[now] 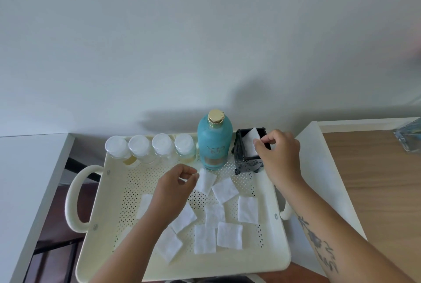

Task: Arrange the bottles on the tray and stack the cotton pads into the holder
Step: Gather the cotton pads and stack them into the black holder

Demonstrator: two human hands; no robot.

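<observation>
A cream perforated tray (pixel 271 257) holds several small clear bottles (pixel 150 148) with white caps in a row along its back edge. Beside them stands a tall teal bottle (pixel 214 143) with a gold cap. A black holder (pixel 247 153) sits at the tray's back right. My right hand (pixel 279 153) pinches a white cotton pad (pixel 250 140) that stands tilted inside the holder. My left hand (pixel 176 188) pinches the corner of another cotton pad (pixel 206 181) lying on the tray. Several more square pads (pixel 229 235) lie scattered over the tray floor.
The tray has looped handles (pixel 73 198) on both sides and rests across a gap between a white surface (pixel 27 180) on the left and a wooden table (pixel 382 187) with a white edge on the right. A glass object (pixel 410 137) stands at the far right. A plain wall lies behind.
</observation>
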